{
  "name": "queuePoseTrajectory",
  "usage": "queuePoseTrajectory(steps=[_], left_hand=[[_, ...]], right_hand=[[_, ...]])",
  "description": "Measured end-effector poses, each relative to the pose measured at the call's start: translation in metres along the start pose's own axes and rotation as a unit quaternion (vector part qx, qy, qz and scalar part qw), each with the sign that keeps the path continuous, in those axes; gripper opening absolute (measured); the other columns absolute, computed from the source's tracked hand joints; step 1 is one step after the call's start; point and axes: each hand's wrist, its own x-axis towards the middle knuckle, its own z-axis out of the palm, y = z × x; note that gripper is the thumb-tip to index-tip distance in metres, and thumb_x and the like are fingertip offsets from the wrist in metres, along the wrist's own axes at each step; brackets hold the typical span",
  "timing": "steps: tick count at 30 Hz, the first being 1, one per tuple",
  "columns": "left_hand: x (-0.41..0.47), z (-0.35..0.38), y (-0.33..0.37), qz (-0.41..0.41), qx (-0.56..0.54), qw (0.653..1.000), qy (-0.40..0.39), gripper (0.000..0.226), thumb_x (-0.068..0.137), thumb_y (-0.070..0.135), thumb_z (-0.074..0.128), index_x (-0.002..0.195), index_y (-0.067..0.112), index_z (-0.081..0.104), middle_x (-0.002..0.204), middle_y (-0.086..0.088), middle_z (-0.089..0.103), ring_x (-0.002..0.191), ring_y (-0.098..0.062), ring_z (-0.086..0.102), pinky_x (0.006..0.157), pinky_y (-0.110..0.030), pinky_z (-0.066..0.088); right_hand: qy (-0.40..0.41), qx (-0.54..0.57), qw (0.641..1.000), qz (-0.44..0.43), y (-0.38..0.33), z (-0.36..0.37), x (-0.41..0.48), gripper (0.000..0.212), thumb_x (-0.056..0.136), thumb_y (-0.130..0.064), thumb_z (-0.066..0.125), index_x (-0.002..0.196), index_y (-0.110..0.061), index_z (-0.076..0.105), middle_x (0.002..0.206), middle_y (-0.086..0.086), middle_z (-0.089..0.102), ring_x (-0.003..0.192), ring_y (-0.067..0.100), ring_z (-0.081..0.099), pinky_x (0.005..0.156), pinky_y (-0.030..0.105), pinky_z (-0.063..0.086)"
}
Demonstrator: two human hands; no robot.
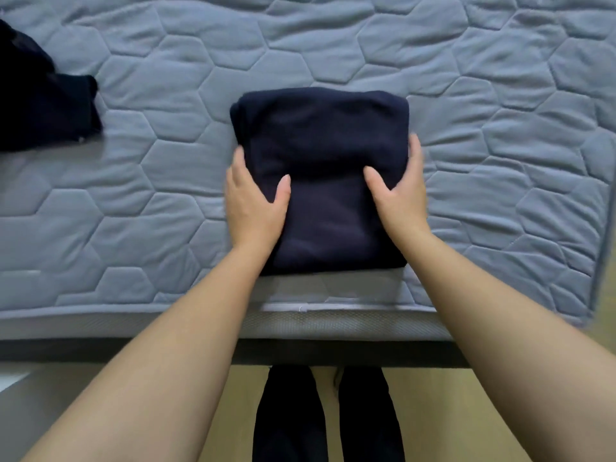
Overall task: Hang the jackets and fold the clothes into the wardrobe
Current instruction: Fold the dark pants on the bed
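The folded garment [325, 155] is sitting on the mattress [466, 95], close to its near edge, as a compact navy rectangle.

Nearest the camera, the person's legs in dark trousers [290, 418] are standing on a pale wooden floor [440, 415], right against the dark bed frame [133, 351]. Both bare forearms are reaching out over that edge.

The left hand [255, 205] and the right hand [400, 195] are clasping the bundle from either side, thumbs lying on top and fingers running down its flanks. Whether the fingers are reaching underneath is hidden.

Judging by the tidy shape, the folding of this piece is looking finished, and the grip suggests it is being squared up or readied for lifting. The carry to the wardrobe is not yet done; no wardrobe is showing here.

Farther back, the quilted grey surface is lying bare around the bundle on 3 sides, giving free room to slide or lift it. The mattress corner is falling away at the right, well apart from the bundle.

At the far left, another dark piece of clothing [40, 105] is lying crumpled and partly out of view, so at least 1 more item is waiting. Whether it is a jacket cannot be told.
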Motion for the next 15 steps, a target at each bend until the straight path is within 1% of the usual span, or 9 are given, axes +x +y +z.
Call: queuePoseTrajectory(steps=[1, 2, 3, 4, 6, 7, 9, 12, 15], left_hand=[[0.001, -0.008, 0.002, -0.064, -0.071, 0.995, -0.031, 0.063, 0.084, 0.043, 0.064, 0.135, 0.014, 0.041, 0.128, -0.003, 0.055, 0.118, -0.021, 0.052, 0.091, -0.024, 0.038], [0.003, -0.016, 0.005, -0.145, -0.136, 0.977, -0.082, 0.056, 0.082, 0.043, 0.067, 0.127, 0.015, 0.049, 0.118, 0.001, 0.061, 0.11, -0.02, 0.058, 0.084, -0.023, 0.041], [0.002, -0.025, 0.008, -0.225, -0.188, 0.944, -0.149, 0.051, 0.081, 0.043, 0.069, 0.121, 0.015, 0.056, 0.113, 0.001, 0.065, 0.102, -0.019, 0.063, 0.08, -0.023, 0.045], [-0.001, -0.036, 0.01, -0.293, -0.222, 0.903, -0.222, 0.047, 0.079, 0.043, 0.071, 0.115, 0.015, 0.062, 0.108, 0.0, 0.069, 0.094, -0.017, 0.066, 0.075, -0.024, 0.049], [-0.012, -0.062, 0.016, -0.37, -0.229, 0.836, -0.335, 0.042, 0.077, 0.043, 0.072, 0.107, 0.016, 0.067, 0.098, -0.002, 0.074, 0.082, -0.014, 0.069, 0.065, -0.024, 0.051], [-0.02, -0.075, 0.02, -0.384, -0.226, 0.819, -0.363, 0.041, 0.077, 0.043, 0.072, 0.107, 0.016, 0.067, 0.095, -0.001, 0.074, 0.081, -0.014, 0.07, 0.064, -0.024, 0.05], [-0.038, -0.105, 0.035, -0.394, -0.235, 0.809, -0.367, 0.044, 0.077, 0.04, 0.073, 0.113, 0.015, 0.065, 0.096, -0.002, 0.074, 0.086, -0.017, 0.069, 0.066, -0.026, 0.051], [-0.077, -0.158, 0.067, -0.405, -0.263, 0.805, -0.344, 0.047, 0.083, 0.035, 0.068, 0.122, 0.01, 0.061, 0.105, -0.007, 0.07, 0.091, -0.021, 0.066, 0.075, -0.029, 0.051], [-0.127, -0.216, 0.098, -0.409, -0.291, 0.806, -0.315, 0.043, 0.088, 0.03, 0.063, 0.123, 0.006, 0.059, 0.098, -0.007, 0.069, 0.081, -0.018, 0.065, 0.067, -0.027, 0.05]], right_hand=[[-0.024, 0.053, 0.996, 0.072, -0.001, -0.006, -0.005, 0.059, 0.087, -0.027, 0.065, 0.138, -0.014, 0.039, 0.135, -0.002, 0.051, 0.121, 0.011, 0.05, 0.104, 0.023, 0.038], [-0.064, 0.089, 0.984, 0.141, -0.002, -0.012, -0.011, 0.047, 0.088, -0.027, 0.064, 0.13, -0.014, 0.049, 0.126, -0.001, 0.059, 0.114, 0.012, 0.057, 0.1, 0.028, 0.045], [-0.112, 0.115, 0.965, 0.206, -0.002, -0.019, -0.017, 0.036, 0.088, -0.028, 0.064, 0.121, -0.015, 0.057, 0.12, 0.001, 0.064, 0.107, 0.014, 0.062, 0.094, 0.031, 0.05], [-0.157, 0.142, 0.941, 0.265, -0.005, -0.028, -0.026, 0.028, 0.088, -0.029, 0.064, 0.114, -0.017, 0.062, 0.117, 0.004, 0.067, 0.1, 0.014, 0.066, 0.086, 0.03, 0.054], [-0.212, 0.185, 0.892, 0.352, -0.016, -0.05, -0.047, 0.025, 0.087, -0.031, 0.065, 0.107, -0.015, 0.066, 0.106, 0.005, 0.072, 0.086, 0.014, 0.071, 0.066, 0.023, 0.056], [-0.223, 0.196, 0.876, 0.38, -0.025, -0.062, -0.059, 0.026, 0.087, -0.031, 0.065, 0.107, -0.015, 0.066, 0.101, 0.004, 0.074, 0.082, 0.015, 0.072, 0.061, 0.022, 0.055], [-0.227, 0.217, 0.851, 0.421, -0.048, -0.088, -0.08, 0.027, 0.087, -0.03, 0.063, 0.107, -0.013, 0.066, 0.095, 0.005, 0.075, 0.078, 0.018, 0.072, 0.062, 0.025, 0.055], [-0.238, 0.233, 0.825, 0.457, -0.095, -0.125, -0.118, 0.023, 0.09, -0.027, 0.057, 0.104, -0.011, 0.066, 0.088, 0.006, 0.075, 0.071, 0.018, 0.071, 0.067, 0.029, 0.053], [-0.253, 0.219, 0.816, 0.471, -0.145, -0.16, -0.161, 0.022, 0.09, -0.028, 0.055, 0.1, -0.012, 0.066, 0.084, 0.006, 0.074, 0.067, 0.02, 0.07, 0.064, 0.029, 0.052]])
